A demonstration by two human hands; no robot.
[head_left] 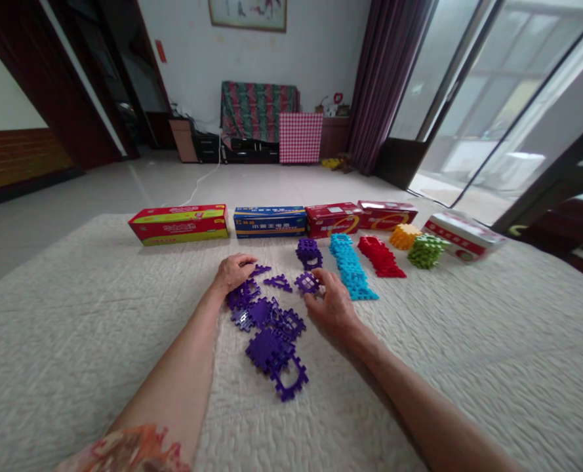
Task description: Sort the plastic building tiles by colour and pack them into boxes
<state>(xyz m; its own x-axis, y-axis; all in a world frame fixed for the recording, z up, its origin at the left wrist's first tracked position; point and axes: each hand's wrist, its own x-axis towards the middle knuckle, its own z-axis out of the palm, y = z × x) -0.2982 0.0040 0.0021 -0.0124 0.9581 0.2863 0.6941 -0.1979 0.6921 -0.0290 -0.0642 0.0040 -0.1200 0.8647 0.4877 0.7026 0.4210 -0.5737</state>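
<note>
My right hand [334, 303] pinches a purple square building tile with window openings [307, 282] by its right edge, between thumb and fingers. At the left, my left hand [234, 271] has its fingers closed on a small purple triangular tile [260, 269], partly hidden by the fingertips. Another purple triangular tile [278, 282] lies between both hands. Nearer to me spreads a loose heap of purple interlocking tiles [266, 347], with a round-holed tile [291, 378] at its near end. Beyond my right hand stands a purple stack [309, 253].
Right of the purple stack are a light-blue row of tiles [351, 269], a red row [380, 257], an orange stack [405, 236] and a green stack [427, 252]. Along the far edge of the quilted surface [124, 341] are a red-and-green box [179, 224], a blue box [270, 221] and several red boxes [333, 219].
</note>
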